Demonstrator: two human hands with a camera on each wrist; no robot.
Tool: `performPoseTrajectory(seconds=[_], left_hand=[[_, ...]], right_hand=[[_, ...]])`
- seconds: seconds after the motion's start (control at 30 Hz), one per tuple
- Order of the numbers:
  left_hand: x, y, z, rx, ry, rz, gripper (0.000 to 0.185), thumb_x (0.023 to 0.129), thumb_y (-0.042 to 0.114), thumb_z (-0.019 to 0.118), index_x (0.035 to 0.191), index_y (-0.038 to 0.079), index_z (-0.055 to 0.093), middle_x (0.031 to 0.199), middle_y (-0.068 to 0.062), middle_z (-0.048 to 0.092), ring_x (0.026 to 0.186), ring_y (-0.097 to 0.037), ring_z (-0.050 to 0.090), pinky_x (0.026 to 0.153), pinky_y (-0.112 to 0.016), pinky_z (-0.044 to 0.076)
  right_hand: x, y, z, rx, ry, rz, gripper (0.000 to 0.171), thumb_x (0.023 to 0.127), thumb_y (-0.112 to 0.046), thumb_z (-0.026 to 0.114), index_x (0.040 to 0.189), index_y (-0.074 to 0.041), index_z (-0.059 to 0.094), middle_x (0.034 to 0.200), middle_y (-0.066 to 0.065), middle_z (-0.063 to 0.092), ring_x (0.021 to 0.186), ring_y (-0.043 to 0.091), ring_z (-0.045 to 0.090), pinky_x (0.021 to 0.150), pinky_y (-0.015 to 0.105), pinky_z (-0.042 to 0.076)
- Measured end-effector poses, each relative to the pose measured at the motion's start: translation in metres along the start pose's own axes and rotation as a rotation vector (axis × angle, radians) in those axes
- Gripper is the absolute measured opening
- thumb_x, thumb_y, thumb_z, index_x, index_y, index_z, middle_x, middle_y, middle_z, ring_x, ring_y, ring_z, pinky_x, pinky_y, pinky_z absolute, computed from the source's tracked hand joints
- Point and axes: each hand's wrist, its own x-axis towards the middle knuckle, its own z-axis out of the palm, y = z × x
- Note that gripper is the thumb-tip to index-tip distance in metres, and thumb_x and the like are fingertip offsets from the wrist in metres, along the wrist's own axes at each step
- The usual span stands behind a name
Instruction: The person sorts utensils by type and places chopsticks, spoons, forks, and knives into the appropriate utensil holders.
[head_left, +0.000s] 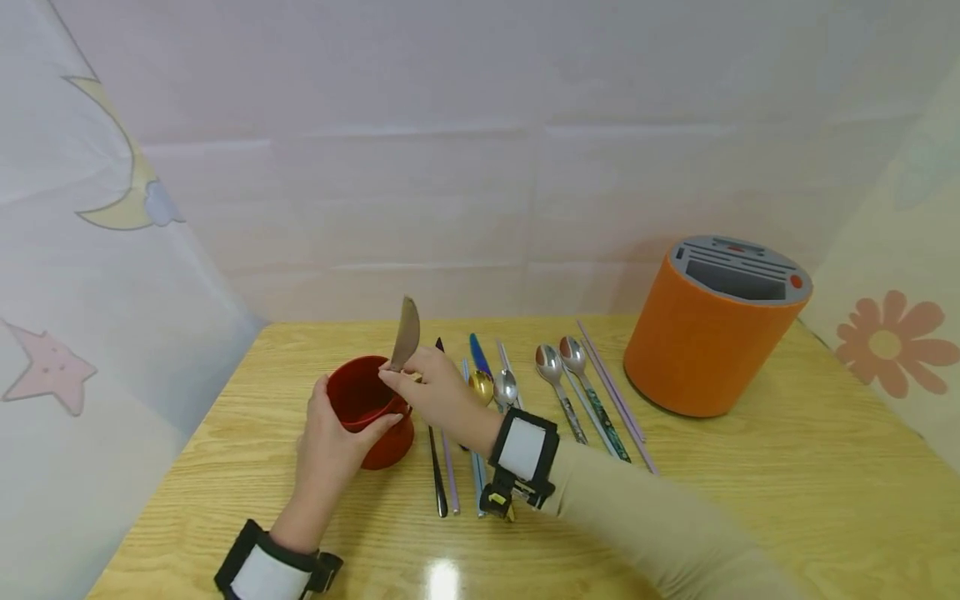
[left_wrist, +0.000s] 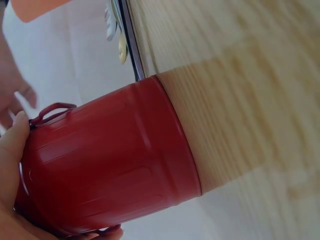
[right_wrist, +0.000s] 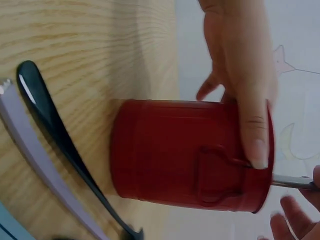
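Here's the knife [head_left: 406, 335] standing over the right side of the cup's [head_left: 387, 451] mouth, blade up, and everything turns on how its long axis sits to the cup's own: close to parallel, I'd judge, the tip leaning just a touch to the right. The right hand [head_left: 444, 393] is the one that has it, coming in over the cup's right rim with thumb and fingertips pinched about the knife below the blade. So, from those fingers, the blade rises upward and the slim shaft runs down to the cup's mouth (the right wrist view catches that bit of metal right at the rim, though how deep it reaches is hidden by the red wall). The left hand [head_left: 335, 437] is wrapped round the cup from its left and near side, thumb lying at the rim, fingers curled on the wall, so it's gripping the cup and not the knife. Just right of the cup lie the black handle [head_left: 437, 479] and a lilac chopstick [head_left: 452, 479], spoons [head_left: 549, 364] farther right, and the orange holder [head_left: 708, 350] well apart beyond those.
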Motion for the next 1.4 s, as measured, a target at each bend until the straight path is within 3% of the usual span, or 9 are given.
performPoseTrajectory(seconds=[0.13,0.27,0.5,0.6,0.73,1.07,1.27,1.4], left_hand=[[-0.001,0.0,0.001,-0.003,-0.003,-0.01,0.103,0.077,0.033,0.084,0.147,-0.006,0.02,0.14,-0.025,0.038,0.123,-0.042,0.043,0.096,-0.059,0.042],[-0.001,-0.001,0.002,-0.004,0.003,-0.011,0.105,0.076,0.034,0.084,0.148,-0.006,0.018,0.141,-0.026,0.037,0.123,-0.042,0.043,0.096,-0.059,0.042],[-0.001,0.0,0.001,-0.003,0.011,-0.009,0.105,0.077,0.034,0.084,0.148,-0.006,0.018,0.142,-0.026,0.036,0.125,-0.042,0.042,0.098,-0.058,0.041],[-0.001,0.0,0.001,-0.002,0.012,-0.005,0.104,0.077,0.032,0.084,0.148,-0.007,0.018,0.142,-0.027,0.037,0.125,-0.042,0.042,0.098,-0.058,0.041],[-0.001,0.0,0.001,-0.003,0.012,0.002,0.103,0.077,0.032,0.084,0.147,-0.007,0.019,0.141,-0.026,0.038,0.124,-0.042,0.043,0.097,-0.058,0.042],[-0.003,-0.001,0.003,-0.016,0.021,0.004,0.105,0.077,0.032,0.084,0.148,-0.007,0.018,0.142,-0.026,0.038,0.125,-0.042,0.042,0.096,-0.059,0.042],[-0.003,0.0,0.002,-0.039,0.02,0.008,0.099,0.077,0.03,0.084,0.146,-0.005,0.022,0.14,-0.024,0.04,0.125,-0.04,0.043,0.097,-0.058,0.042],[-0.002,0.0,0.002,-0.057,0.014,0.003,0.1,0.077,0.032,0.084,0.147,-0.004,0.022,0.14,-0.023,0.04,0.125,-0.04,0.042,0.098,-0.057,0.041]], right_hand=[[0.0,0.01,0.009,-0.062,0.003,0.002,0.019,0.097,-0.015,0.061,0.099,-0.001,0.073,0.115,0.012,0.061,0.106,0.023,0.049,0.079,0.03,0.047],[0.0,0.016,0.015,-0.088,-0.003,0.062,0.02,0.097,-0.017,0.061,0.098,0.0,0.073,0.119,0.011,0.059,0.112,0.026,0.044,0.082,0.036,0.043],[0.004,0.013,0.017,-0.097,-0.037,0.119,0.023,0.097,-0.016,0.061,0.098,0.003,0.074,0.123,0.011,0.062,0.114,0.028,0.054,0.082,0.03,0.051],[0.004,0.012,0.016,-0.089,-0.061,0.149,0.024,0.098,-0.017,0.059,0.102,0.001,0.074,0.124,0.01,0.062,0.115,0.026,0.055,0.081,0.03,0.053],[0.001,0.013,0.015,-0.072,-0.092,0.173,0.027,0.099,-0.02,0.057,0.112,-0.001,0.071,0.126,0.008,0.06,0.118,0.026,0.054,0.089,0.037,0.05],[-0.013,0.017,0.004,0.007,-0.086,0.239,0.051,0.097,-0.025,0.062,0.141,-0.005,0.048,0.143,0.01,0.048,0.134,0.028,0.04,0.105,0.047,0.038],[-0.023,0.023,-0.012,-0.038,-0.063,0.249,0.048,0.097,-0.016,0.061,0.14,-0.001,0.046,0.141,0.014,0.048,0.13,0.032,0.043,0.104,0.048,0.039],[-0.027,0.03,-0.021,-0.113,-0.035,0.247,0.042,0.096,-0.014,0.062,0.135,-0.001,0.052,0.134,0.014,0.054,0.122,0.034,0.05,0.094,0.046,0.047]])
